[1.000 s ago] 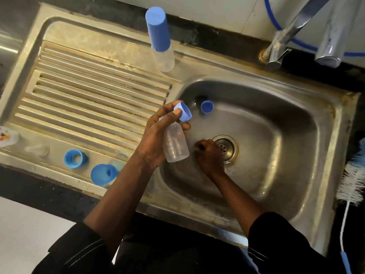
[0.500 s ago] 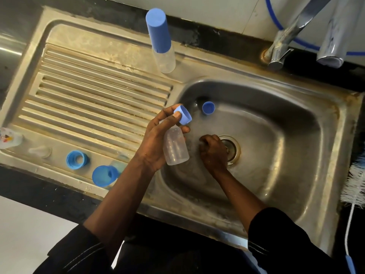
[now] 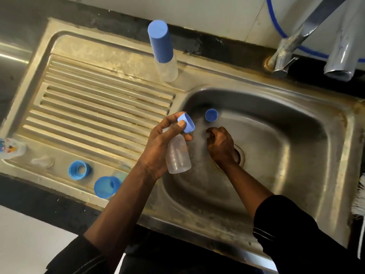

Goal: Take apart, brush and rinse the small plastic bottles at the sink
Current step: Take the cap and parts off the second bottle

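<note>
My left hand [image 3: 156, 151] grips a small clear bottle [image 3: 177, 157] over the left edge of the sink basin [image 3: 286, 155], its thumb pinching a blue cap [image 3: 187, 123] at the bottle's top. Down in the basin my right hand [image 3: 221, 145] lies beside the drain [image 3: 240, 155], fingers curled and palm hidden. A second blue cap [image 3: 211, 115] lies on the basin floor just beyond those fingers. Another bottle with a tall blue cover [image 3: 161, 44] stands at the back of the drainboard.
Along the drainboard's front edge lie a blue ring [image 3: 79, 170], a blue cup-shaped cap [image 3: 106, 186], a clear teat [image 3: 43, 161] and a printed bottle [image 3: 9, 148]. The tap [image 3: 286, 54] rises at back right. White brush bristles [image 3: 359, 198] show at the right edge.
My right hand has slid from the drain up and left across the basin floor toward the loose blue cap. The left hand has kept the bottle and cap in place.
</note>
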